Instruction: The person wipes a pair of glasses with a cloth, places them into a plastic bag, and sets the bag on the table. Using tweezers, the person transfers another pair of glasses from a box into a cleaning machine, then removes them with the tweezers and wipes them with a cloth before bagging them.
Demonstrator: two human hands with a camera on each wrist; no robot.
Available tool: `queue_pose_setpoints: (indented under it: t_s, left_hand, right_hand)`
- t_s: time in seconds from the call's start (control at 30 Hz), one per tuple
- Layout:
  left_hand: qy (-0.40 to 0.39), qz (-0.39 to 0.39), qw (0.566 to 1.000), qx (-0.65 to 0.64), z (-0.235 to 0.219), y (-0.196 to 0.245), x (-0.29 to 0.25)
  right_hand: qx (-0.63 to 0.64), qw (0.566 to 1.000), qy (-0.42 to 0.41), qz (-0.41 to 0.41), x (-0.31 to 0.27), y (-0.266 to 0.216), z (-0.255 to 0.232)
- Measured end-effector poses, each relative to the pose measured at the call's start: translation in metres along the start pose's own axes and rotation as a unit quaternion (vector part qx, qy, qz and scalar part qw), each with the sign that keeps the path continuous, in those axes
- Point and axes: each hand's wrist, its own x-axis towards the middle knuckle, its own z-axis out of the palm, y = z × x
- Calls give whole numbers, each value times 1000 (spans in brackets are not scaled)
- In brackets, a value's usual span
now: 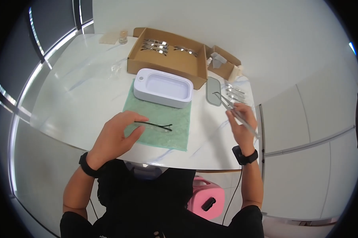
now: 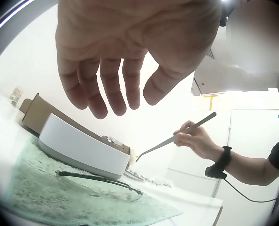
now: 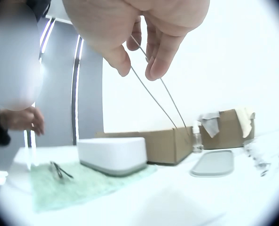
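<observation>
Bluish veins are running through the white tabletop [image 1: 60,109], where a green cloth [image 1: 159,113] is lying near the front edge, partly under a pale lilac device [image 1: 159,99] with a shallow basin. Dark-framed glasses [image 1: 161,126] are resting on that cloth, in front of the device. Of the two hands, the left hand [image 1: 118,134] is hovering above the glasses, fingers loosely extended, thumb apart, gripping nothing; the right hand [image 1: 243,122] is pinching long metal tweezers [image 2: 203,122], whose tips are hanging above a grey tray [image 1: 213,85].

Bare metal tips are probably posing the main risk: one careless pass could be scratching a lens, or a weak pinch could be letting slim frames slip. Lowering the left hand without care could be bending a temple or dragging the cloth, and the device with it, toward the edge.

Behind the device, a cardboard box [image 1: 147,63] is holding more glasses, and clear packets [image 1: 235,93] are lying beyond the tray. Dark panels [image 1: 52,23] are lining the left side of the room, white cabinets [image 1: 294,119] are standing at the right, and a pink stool [image 1: 216,194] is sitting below.
</observation>
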Motion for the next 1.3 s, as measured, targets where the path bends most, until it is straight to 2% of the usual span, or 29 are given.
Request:
queue_pose_setpoints:
  t_s: [0.07, 0.13, 0.2, 0.23, 0.27, 0.37, 0.5, 0.57, 0.63, 0.7, 0.9, 1.1, 1.17, 1.3]
  left_hand:
    - [-16, 5, 1000, 0, 3, 3, 1]
    - [-29, 7, 1000, 1, 6, 5, 1]
    - [-33, 4, 999, -5, 9, 4, 0]
    - [-33, 7, 999, -4, 9, 4, -1]
    - [-47, -6, 999, -4, 9, 3, -2]
    - [-61, -15, 998, -4, 9, 1, -3]
    - [-74, -26, 997, 4, 5, 3, -3]
    - [-82, -31, 996, 7, 4, 2, -3]
    - [-88, -38, 995, 9, 3, -2, -3]
    - [-73, 5, 997, 24, 5, -12, -3]
    - [-64, 18, 996, 52, 6, -21, 1]
    - [-62, 30, 994, 91, 7, -28, 7]
    - [-52, 28, 994, 95, 10, -33, 9]
    - [-45, 47, 990, 124, 13, -48, 10]
  right_hand:
    - [-84, 994, -26, -65, 0, 17, 5]
    - [-79, 994, -30, -62, -1, 31, 10]
    - [-140, 982, -109, -61, -1, 39, 11]
    - [-152, 977, -123, -86, -1, 47, 13]
    - [-152, 977, -118, -87, -1, 50, 15]
    - [-170, 962, -206, -50, -1, 55, 20]
    - [-165, 954, -242, -64, -6, 63, 32]
    - [-165, 941, -287, -72, -10, 63, 37]
    - [-162, 938, -295, -78, -14, 64, 41]
    - [-158, 935, -305, -86, -16, 64, 43]
    - [-154, 928, -325, -98, -18, 65, 42]
    - [-159, 932, -306, -108, -12, 53, 31]
    - [-171, 940, -285, -78, -4, 40, 24]
    - [-150, 952, -255, -80, 15, 35, 9]
